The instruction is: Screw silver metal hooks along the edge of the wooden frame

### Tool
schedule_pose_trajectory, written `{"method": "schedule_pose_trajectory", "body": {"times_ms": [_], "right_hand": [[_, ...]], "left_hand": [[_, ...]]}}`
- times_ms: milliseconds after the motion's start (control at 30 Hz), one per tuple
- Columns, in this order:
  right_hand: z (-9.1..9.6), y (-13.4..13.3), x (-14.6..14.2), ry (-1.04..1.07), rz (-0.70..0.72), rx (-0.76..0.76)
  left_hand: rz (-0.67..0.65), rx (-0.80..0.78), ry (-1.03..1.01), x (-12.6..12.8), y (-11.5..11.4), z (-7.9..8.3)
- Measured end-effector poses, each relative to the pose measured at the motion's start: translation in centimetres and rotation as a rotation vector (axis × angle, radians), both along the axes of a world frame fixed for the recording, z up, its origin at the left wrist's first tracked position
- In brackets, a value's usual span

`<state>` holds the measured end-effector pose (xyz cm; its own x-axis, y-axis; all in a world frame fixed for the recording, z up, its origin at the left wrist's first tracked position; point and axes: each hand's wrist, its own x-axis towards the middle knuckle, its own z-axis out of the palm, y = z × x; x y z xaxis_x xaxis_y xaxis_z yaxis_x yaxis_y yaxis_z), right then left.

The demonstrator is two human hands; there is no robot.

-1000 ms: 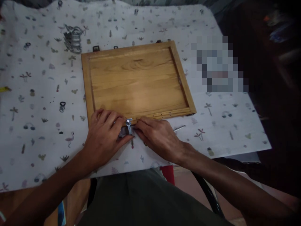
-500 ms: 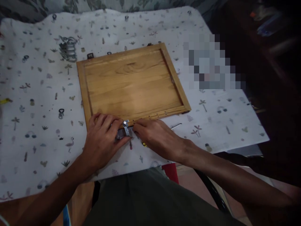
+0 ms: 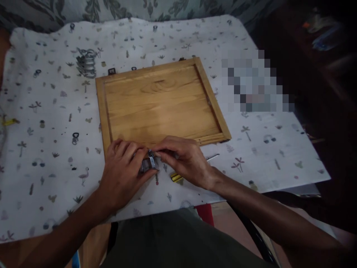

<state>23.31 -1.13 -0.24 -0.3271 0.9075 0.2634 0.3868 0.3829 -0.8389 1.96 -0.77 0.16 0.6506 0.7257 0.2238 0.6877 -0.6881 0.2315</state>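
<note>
A wooden framed panel (image 3: 164, 104) lies flat on the table, with small dark holes along its near edge. My left hand (image 3: 122, 171) rests over the near-left edge, its thumb and fingers around a silver metal hinge (image 3: 151, 162) and pressing it to the frame. My right hand (image 3: 184, 156) is closed in a pinch right beside the top of the hinge. Whatever its fingertips hold is hidden. Under my right wrist lies a screwdriver with a yellow handle (image 3: 176, 177); its shaft pokes out to the right.
Several metal hinges (image 3: 86, 64) sit in a cluster at the back left. Along the panel's far edge shows a black clasp (image 3: 112, 71). A yellow object (image 3: 10, 121) is at the far left. On the right, a blurred patch (image 3: 255, 82) covers something on the patterned tablecloth (image 3: 55, 156).
My right hand has moved from the frame edge up to the top of the hinge, its thumb and fingers now pinched there. More of the yellow handle shows. The whole view has shifted slightly.
</note>
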Motion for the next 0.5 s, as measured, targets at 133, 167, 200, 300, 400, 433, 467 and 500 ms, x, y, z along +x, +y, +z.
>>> {"method": "schedule_pose_trajectory", "body": {"times_ms": [133, 167, 200, 300, 400, 433, 467, 500], "right_hand": [[-0.6, 0.0, -0.2, 0.034, 0.005, -0.012], [-0.8, 0.0, -0.2, 0.036, 0.007, -0.009], [-1.0, -0.1, -0.2, 0.036, 0.009, -0.003], [-1.3, -0.1, -0.2, 0.028, 0.018, 0.019], [-1.4, -0.1, -0.1, 0.028, 0.029, 0.015], [-1.4, 0.0, -0.1, 0.026, 0.034, 0.010], [-1.3, 0.0, -0.1, 0.021, 0.037, 0.006], [-1.2, 0.0, -0.1, 0.013, 0.039, 0.004]], "left_hand": [[0.003, -0.005, -0.004, 0.1, 0.0, 0.1], [0.002, -0.002, -0.009, 0.2, 0.0, 0.1], [0.002, 0.001, -0.012, 0.2, -0.1, 0.1], [0.012, 0.004, -0.016, 0.3, -0.1, 0.1], [0.014, -0.006, -0.029, 0.3, -0.1, 0.2], [0.010, -0.009, -0.033, 0.3, -0.1, 0.2], [0.007, -0.014, -0.033, 0.3, -0.1, 0.2], [0.002, -0.015, -0.031, 0.3, -0.1, 0.3]]}}
